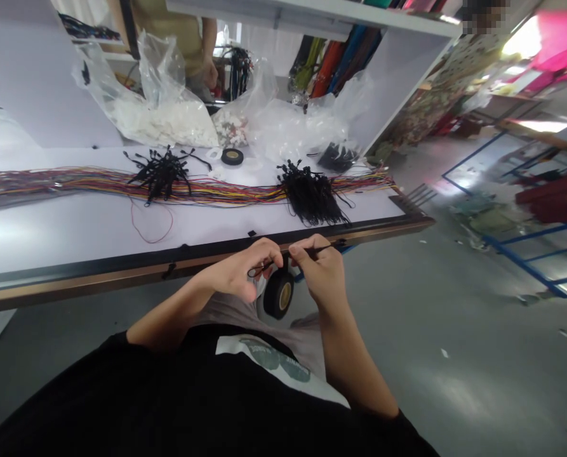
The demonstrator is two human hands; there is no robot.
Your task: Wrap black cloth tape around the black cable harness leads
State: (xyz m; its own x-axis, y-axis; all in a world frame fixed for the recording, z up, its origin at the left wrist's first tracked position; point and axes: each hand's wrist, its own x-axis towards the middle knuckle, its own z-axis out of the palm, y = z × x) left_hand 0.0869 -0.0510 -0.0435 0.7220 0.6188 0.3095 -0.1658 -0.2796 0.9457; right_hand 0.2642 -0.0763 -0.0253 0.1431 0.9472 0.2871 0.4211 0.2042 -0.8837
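At the table's front edge, my right hand (322,270) pinches a thin black cable (324,247) between thumb and fingers. The cable runs left into my left hand (235,270), whose fingers curl over it while the thumb stands apart below. A small loop at the cable's end pokes out near the left palm. Between both hands a roll of black tape (272,295) hangs by a short strip that reaches up to the cable. Whether the strip is wrapped around it is hidden by my fingers.
On the white table (93,235) lie long coloured wires (235,192), two piles of short black cables (314,197) (162,174) and another tape roll (232,157). Clear plastic bags (169,120) stand behind. Someone stands beyond the shelf; another person is at right, near blue-framed racks (526,266).
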